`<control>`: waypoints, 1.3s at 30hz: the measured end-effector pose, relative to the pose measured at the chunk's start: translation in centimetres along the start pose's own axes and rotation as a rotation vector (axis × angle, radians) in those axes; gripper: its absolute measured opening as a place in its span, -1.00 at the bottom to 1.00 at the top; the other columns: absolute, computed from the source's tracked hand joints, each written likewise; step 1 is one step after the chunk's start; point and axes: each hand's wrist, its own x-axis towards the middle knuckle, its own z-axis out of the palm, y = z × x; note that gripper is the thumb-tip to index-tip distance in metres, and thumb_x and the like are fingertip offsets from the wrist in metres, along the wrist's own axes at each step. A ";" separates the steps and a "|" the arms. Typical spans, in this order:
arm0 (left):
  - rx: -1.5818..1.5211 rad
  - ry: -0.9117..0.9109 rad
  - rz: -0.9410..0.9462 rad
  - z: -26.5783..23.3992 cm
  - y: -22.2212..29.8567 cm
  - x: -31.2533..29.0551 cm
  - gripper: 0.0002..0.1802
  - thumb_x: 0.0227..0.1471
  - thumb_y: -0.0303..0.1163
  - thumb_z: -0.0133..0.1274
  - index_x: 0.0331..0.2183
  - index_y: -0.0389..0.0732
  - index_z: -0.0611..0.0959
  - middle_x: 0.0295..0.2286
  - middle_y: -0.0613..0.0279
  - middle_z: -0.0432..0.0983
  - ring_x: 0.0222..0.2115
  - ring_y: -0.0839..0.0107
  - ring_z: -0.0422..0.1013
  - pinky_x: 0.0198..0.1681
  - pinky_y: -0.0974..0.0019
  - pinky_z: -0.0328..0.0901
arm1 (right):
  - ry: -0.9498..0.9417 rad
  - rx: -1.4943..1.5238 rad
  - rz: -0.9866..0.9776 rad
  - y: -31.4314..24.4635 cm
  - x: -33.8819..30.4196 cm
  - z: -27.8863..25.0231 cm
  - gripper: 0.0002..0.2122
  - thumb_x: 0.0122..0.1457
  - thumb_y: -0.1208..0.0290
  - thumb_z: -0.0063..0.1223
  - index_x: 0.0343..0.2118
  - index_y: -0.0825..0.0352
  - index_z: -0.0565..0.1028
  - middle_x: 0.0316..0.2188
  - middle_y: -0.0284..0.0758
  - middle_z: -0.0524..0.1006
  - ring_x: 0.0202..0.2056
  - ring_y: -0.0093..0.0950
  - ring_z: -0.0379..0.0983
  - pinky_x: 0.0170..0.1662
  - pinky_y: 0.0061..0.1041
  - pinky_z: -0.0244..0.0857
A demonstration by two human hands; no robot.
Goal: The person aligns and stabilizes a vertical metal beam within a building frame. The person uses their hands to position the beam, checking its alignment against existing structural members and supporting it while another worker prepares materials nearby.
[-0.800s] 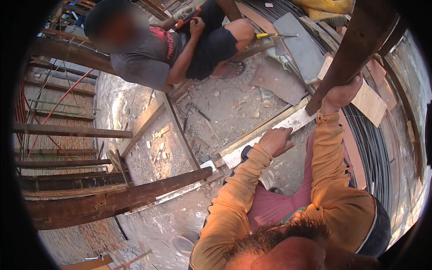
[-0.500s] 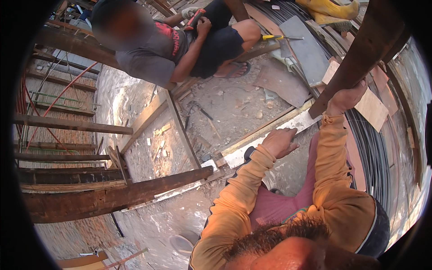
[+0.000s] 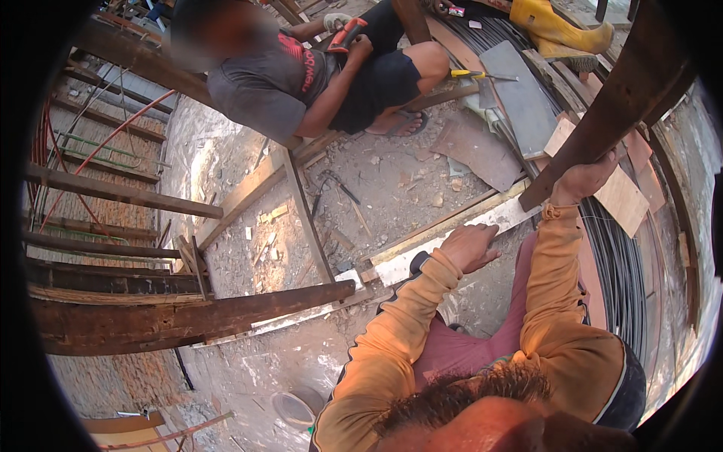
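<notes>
My right hand (image 3: 586,181) is closed around the side of a dark wooden beam (image 3: 595,113), close to its lower end. That end meets a long narrow board with a white face (image 3: 510,218). Further left, my left hand (image 3: 468,247) lies over the same board with its fingers stretched out and the thumb apart. Nothing shows in its grasp. Whether the fingertips press on the board I cannot tell.
A person (image 3: 263,90) sits across from me, holding a red and black tool (image 3: 348,36). A hammer (image 3: 335,184) lies on rubble. A long beam (image 3: 188,320) projects from the left. Black rods (image 3: 617,264) and plywood pieces (image 3: 623,188) lie at right; a bucket (image 3: 296,407) stands below.
The view has shifted slightly, so the far person sits further right in it. The red and black tool is tilted differently. My hands keep their places at the beam and board.
</notes>
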 end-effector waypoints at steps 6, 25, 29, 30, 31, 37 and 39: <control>0.005 0.020 0.004 0.4 -0.1 0.0 -0.36 0.06 -0.12 0.09 0.05 -0.36 0.42 -0.17 -0.20 0.50 -0.11 -0.12 0.41 -0.02 -0.02 0.29 | 0.013 0.038 0.043 -0.1 0.0 0.1 -0.54 0.31 0.21 -0.52 -0.02 0.51 0.30 -0.28 -0.03 0.55 -0.28 -0.28 0.54 -0.21 -0.41 0.45; 0.033 0.048 0.012 0.5 0.9 0.6 -0.41 0.04 -0.16 0.09 0.03 -0.33 0.45 -0.23 -0.15 0.53 -0.15 -0.09 0.43 -0.08 -0.03 0.31 | -0.030 0.037 0.062 -0.9 0.1 -0.1 -0.62 0.29 0.25 -0.33 -0.12 0.49 0.43 -0.34 -0.12 0.58 -0.29 -0.35 0.52 -0.22 -0.44 0.41; 0.037 0.052 0.019 0.5 1.2 0.7 -0.42 0.03 -0.17 0.09 0.02 -0.33 0.45 -0.25 -0.16 0.53 -0.18 -0.10 0.44 -0.08 -0.04 0.31 | -0.007 -0.389 -0.356 1.1 0.3 -1.0 -0.73 0.16 0.38 0.02 -0.14 0.45 0.49 -0.33 -0.16 0.58 -0.27 -0.34 0.51 -0.16 -0.39 0.37; 0.049 0.047 0.011 0.4 1.3 0.7 -0.42 0.04 -0.17 0.10 0.02 -0.32 0.45 -0.26 -0.16 0.53 -0.18 -0.10 0.44 -0.09 -0.04 0.31 | 0.007 -0.478 -0.440 1.7 0.2 -1.2 -0.73 0.12 0.41 0.11 -0.14 0.44 0.50 -0.32 -0.16 0.58 -0.26 -0.33 0.51 -0.15 -0.37 0.35; 0.060 0.043 0.003 0.4 1.4 0.7 -0.42 0.04 -0.17 0.10 0.02 -0.32 0.45 -0.26 -0.16 0.54 -0.19 -0.10 0.45 -0.09 -0.05 0.31 | 0.030 -0.446 -0.396 2.4 0.0 -1.2 -0.70 0.06 0.43 0.19 -0.14 0.43 0.51 -0.31 -0.16 0.57 -0.25 -0.31 0.50 -0.14 -0.35 0.35; 0.078 0.052 0.017 0.6 1.5 0.9 -0.44 0.04 -0.16 0.11 0.00 -0.31 0.46 -0.28 -0.14 0.54 -0.19 -0.09 0.45 -0.09 -0.05 0.31 | 0.068 -0.540 -0.473 3.8 0.2 -1.6 -0.57 -0.07 0.32 0.36 -0.12 0.36 0.52 -0.24 -0.17 0.53 -0.19 -0.18 0.47 -0.14 -0.27 0.33; 0.080 0.055 0.020 0.7 1.6 1.0 -0.45 0.04 -0.16 0.11 -0.02 -0.31 0.46 -0.28 -0.13 0.54 -0.19 -0.09 0.45 -0.09 -0.05 0.31 | 0.070 -0.519 -0.480 4.1 0.3 -1.7 -0.56 -0.09 0.31 0.39 -0.12 0.35 0.52 -0.24 -0.17 0.53 -0.19 -0.17 0.47 -0.14 -0.26 0.33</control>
